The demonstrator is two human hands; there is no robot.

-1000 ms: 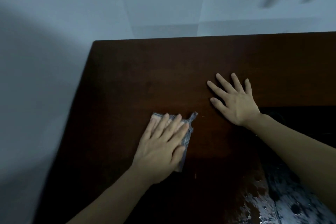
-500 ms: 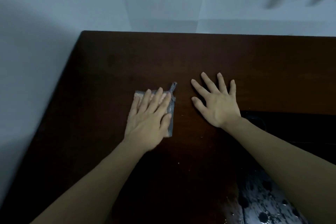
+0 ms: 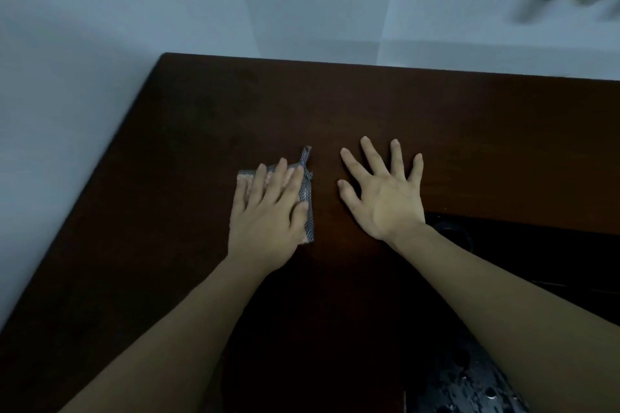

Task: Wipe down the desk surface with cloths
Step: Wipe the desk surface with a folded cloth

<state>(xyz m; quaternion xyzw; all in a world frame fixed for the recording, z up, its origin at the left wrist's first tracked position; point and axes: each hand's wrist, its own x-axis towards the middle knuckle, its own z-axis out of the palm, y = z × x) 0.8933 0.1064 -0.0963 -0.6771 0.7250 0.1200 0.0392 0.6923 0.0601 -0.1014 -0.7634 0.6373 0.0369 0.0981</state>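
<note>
The cloth (image 3: 308, 201) has been pushed farther from the near edge across the bench (image 3: 469, 131) under the left hand (image 3: 268, 211), fingers flat and together. The right hand (image 3: 385, 194) is braced, fingers spread. Wiping is underway; untouched areas are likely needed next.

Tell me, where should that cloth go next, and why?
Probably a slide toward the desk's far left corner. The left hand presses the cloth flat mid-desk, the right hand rests spread beside it, and bare dark wood stretches beyond toward the wall.

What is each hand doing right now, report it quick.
Left hand: open, flat fingers pressing the cloth onto the desk.
Right hand: open, spread flat on the desk, holding nothing.
</note>
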